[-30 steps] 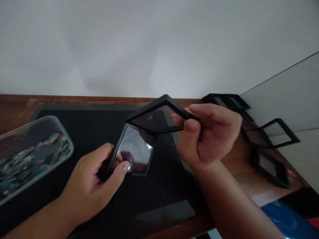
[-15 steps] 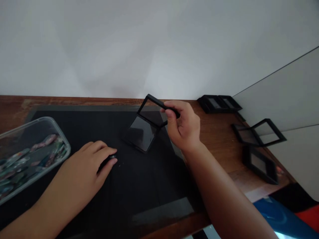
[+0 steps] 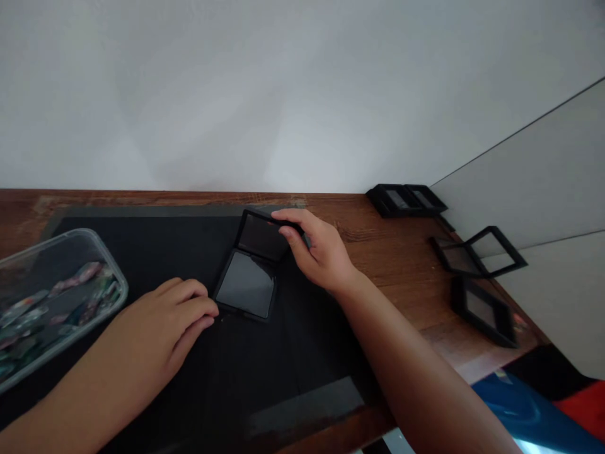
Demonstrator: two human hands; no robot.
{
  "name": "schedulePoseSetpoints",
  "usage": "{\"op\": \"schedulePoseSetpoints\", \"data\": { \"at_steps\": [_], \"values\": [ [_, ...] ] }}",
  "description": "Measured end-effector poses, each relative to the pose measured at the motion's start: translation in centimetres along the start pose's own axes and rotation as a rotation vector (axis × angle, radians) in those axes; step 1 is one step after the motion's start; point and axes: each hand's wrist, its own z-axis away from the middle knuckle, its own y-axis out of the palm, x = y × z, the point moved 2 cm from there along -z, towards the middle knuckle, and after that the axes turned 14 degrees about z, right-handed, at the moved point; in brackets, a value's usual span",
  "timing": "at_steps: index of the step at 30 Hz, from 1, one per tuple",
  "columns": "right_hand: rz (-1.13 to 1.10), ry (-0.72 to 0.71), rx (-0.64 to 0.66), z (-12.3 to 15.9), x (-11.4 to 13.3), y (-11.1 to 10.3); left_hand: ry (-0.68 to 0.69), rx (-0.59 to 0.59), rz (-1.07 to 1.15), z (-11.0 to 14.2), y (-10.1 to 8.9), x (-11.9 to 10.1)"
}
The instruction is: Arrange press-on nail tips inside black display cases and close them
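A black hinged display frame (image 3: 246,282) with clear film panels stands opened on the dark mat (image 3: 312,328). Its lower half lies on or just over the mat, and its upper half tilts up at the back. My right hand (image 3: 314,249) pinches the top edge of that upper half between thumb and fingers. Close to the frame's near left corner is my left hand (image 3: 182,315), its thumb and fingers pressed together. Whatever sits in that pinch, if anything, is hidden. A clear plastic tub (image 3: 106,255) holding several shiny, multicoloured pieces (image 3: 70,302) is left of my left hand.
At the back right of the wooden table (image 3: 387,252), more black frames (image 3: 406,200) stand by the wall. Another opened frame (image 3: 477,252) and a closed-looking one (image 3: 482,312) lie at the right. Below the table edge is something blue (image 3: 520,410).
My right hand has brought the display frame left and down toward the mat, close to my left hand. The fingers of my left hand have closed further; the small thing between them no longer shows.
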Motion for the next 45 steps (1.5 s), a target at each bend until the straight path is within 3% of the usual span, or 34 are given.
{"op": "schedulePoseSetpoints", "data": {
  "at_steps": [6,12,17,28,32,38,45],
  "values": [
    [-0.062,0.041,0.064,0.3,-0.2,0.4,0.053,0.063,-0.048,0.1,-0.2,-0.6],
    [-0.082,0.037,0.049,0.3,-0.3,0.5,0.134,0.023,-0.041,0.9,-0.5,-0.6],
    [-0.069,0.054,0.057,0.3,-0.4,0.5,0.103,0.031,0.008,2.2,-0.6,0.0],
    [-0.088,0.064,0.055,0.4,0.0,0.2,0.181,-0.081,-0.048,1.0,-0.6,-0.4],
    [-0.091,0.053,0.037,0.5,0.2,0.3,0.021,-0.127,0.013,1.1,-0.4,0.1],
    [-0.095,-0.014,0.035,0.6,1.3,0.5,-0.215,-0.308,0.197,0.1,0.2,-0.1],
    [0.121,-0.176,-0.118,0.4,2.8,0.1,-0.454,-0.396,0.482,-0.3,1.0,-0.3]
  ]
}}
